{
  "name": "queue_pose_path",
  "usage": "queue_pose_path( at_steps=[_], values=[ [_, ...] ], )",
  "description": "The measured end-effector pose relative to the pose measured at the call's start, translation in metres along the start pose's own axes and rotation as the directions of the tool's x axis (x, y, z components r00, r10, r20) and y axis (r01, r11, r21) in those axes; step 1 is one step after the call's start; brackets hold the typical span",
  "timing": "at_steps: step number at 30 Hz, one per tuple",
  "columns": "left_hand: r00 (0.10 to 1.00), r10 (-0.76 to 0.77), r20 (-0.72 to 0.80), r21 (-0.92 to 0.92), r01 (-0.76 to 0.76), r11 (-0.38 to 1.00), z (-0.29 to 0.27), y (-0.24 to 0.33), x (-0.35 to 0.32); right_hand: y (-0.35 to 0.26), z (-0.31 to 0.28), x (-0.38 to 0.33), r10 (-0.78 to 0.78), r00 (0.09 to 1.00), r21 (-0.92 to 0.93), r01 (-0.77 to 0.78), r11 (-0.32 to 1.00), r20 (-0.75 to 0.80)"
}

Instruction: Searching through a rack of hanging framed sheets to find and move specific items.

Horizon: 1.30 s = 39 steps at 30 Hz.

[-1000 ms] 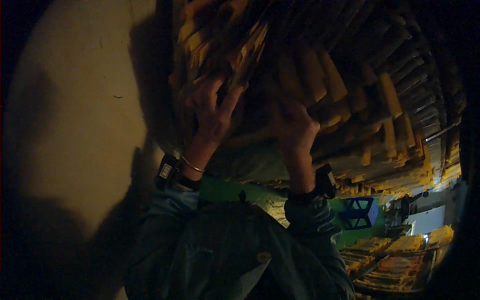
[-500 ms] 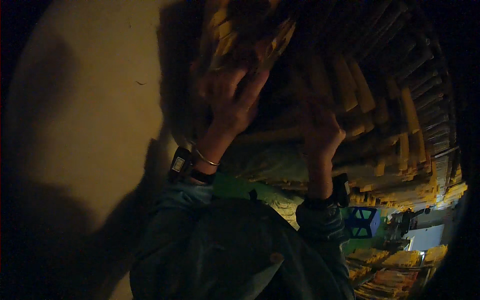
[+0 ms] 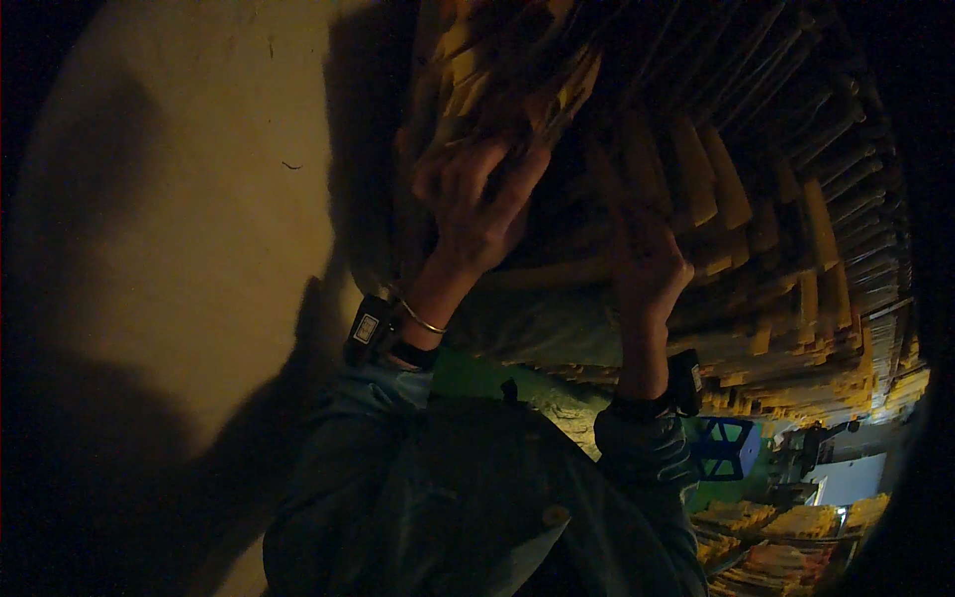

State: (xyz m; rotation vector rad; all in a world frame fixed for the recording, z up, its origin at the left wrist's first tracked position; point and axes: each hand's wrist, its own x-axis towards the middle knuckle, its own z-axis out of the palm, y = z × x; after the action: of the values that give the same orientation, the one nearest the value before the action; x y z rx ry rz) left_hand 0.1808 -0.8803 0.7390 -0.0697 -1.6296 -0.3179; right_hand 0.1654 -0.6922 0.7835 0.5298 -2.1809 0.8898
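"Any lettering you can make out?"
"None I can read. There's a small pale label (image 3: 366, 328) on the black device (image 3: 378, 306) at the left wrist (image 3: 426, 306), too small to decipher."
"And the right wrist (image 3: 645, 364)?"
"A pale patch (image 3: 696, 377) on the dark device (image 3: 680, 383) there, equally illegible."

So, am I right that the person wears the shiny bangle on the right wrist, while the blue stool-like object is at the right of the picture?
Not quite: the head view shows the shiny bangle on the left wrist, just below the left hand. The blue stool-like object is indeed at the right of the picture.
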Motion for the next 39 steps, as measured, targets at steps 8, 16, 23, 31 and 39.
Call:
queue_pose_path(
  at_steps=[8,16,23,31,39],
  values=[
    [0.99,-0.037,0.134,-0.015,0.04,0.999,-0.007,0.002,-0.001,0.024,-0.002,-0.003,0.003,0.994,-0.145,0.013,0.989,0.111],
    [0.999,0.009,0.044,0.004,-0.009,1.0,-0.006,-0.001,-0.002,-0.017,-0.004,0.004,0.087,0.989,0.02,-0.09,0.996,0.119],
    [0.999,0.039,-0.021,-0.025,-0.039,0.999,-0.006,-0.003,0.003,-0.004,0.002,0.001,0.079,0.989,-0.02,-0.078,0.997,0.127],
    [0.99,0.027,0.139,-0.112,-0.011,0.994,-0.011,-0.001,-0.002,-0.03,0.003,0.008,0.012,0.993,-0.043,-0.007,0.999,0.115],
    [0.996,0.07,0.057,-0.062,-0.067,0.996,-0.006,-0.009,-0.009,-0.041,0.015,0.005,0.131,0.98,-0.133,-0.111,0.985,0.152]
  ],
)
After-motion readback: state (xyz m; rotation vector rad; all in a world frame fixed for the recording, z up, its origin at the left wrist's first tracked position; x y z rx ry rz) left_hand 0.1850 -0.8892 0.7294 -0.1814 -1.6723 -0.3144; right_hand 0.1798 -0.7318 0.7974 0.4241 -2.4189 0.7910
